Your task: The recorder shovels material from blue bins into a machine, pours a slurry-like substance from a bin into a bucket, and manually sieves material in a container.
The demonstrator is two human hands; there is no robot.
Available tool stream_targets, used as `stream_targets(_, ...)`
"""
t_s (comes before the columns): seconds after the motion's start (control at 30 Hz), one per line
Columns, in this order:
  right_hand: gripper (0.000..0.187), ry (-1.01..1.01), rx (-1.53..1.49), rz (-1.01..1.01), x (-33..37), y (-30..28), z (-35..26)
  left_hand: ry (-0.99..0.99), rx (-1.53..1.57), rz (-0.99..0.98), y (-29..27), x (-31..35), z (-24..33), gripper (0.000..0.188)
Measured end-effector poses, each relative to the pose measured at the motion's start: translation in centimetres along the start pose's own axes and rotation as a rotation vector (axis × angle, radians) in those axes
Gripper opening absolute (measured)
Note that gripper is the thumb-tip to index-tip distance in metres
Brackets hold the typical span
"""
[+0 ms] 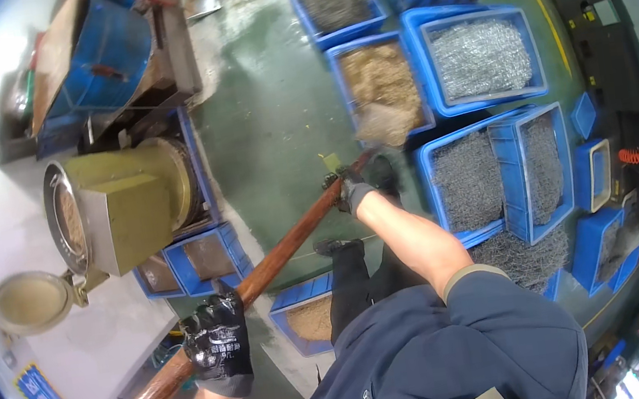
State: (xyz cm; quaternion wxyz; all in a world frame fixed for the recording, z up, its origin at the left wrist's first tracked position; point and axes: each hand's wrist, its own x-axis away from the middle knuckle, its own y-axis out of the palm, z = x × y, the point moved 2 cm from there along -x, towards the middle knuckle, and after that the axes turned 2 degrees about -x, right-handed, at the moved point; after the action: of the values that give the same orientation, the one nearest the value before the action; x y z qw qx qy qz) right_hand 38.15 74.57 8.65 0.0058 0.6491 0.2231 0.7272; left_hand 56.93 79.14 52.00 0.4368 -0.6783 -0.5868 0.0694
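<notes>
A long brown wooden pole (pixel 286 248) runs slantwise across the view, its thick end at the lower left and its other end near my feet. My left hand (pixel 217 342), in a black glove, is wrapped round the lower part of the pole. Farther up, my right hand (pixel 350 189), also in a black glove, is closed round the pole near its far end. A small yellow-green piece (pixel 331 162) shows just beyond the right hand; what it belongs to cannot be made out.
At left stands an olive drum machine (pixel 131 212) with a round lid (pixel 30 304) swung out. Below it are small blue bins (pixel 210 254). On the right, blue crates hold shiny metal pieces (pixel 482 57), grey pieces (pixel 466 180) and tan material (pixel 381 82). A tan-filled crate (pixel 279 318) sits by my legs.
</notes>
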Motion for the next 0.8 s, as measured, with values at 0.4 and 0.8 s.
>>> stream_targets(0.4, 0.017, -0.077, -0.050, 0.062, -16.6, 1.4, -10.9, -0.131, 0.263, -0.387, 12.1, -17.4, 15.3, 0.012)
stream_targets(0.8, 0.022, -0.072, 0.298, 0.086, -21.1, -10.2, -9.1, -0.214, 0.954, -0.568, 26.7, -5.8, 35.1, 0.020)
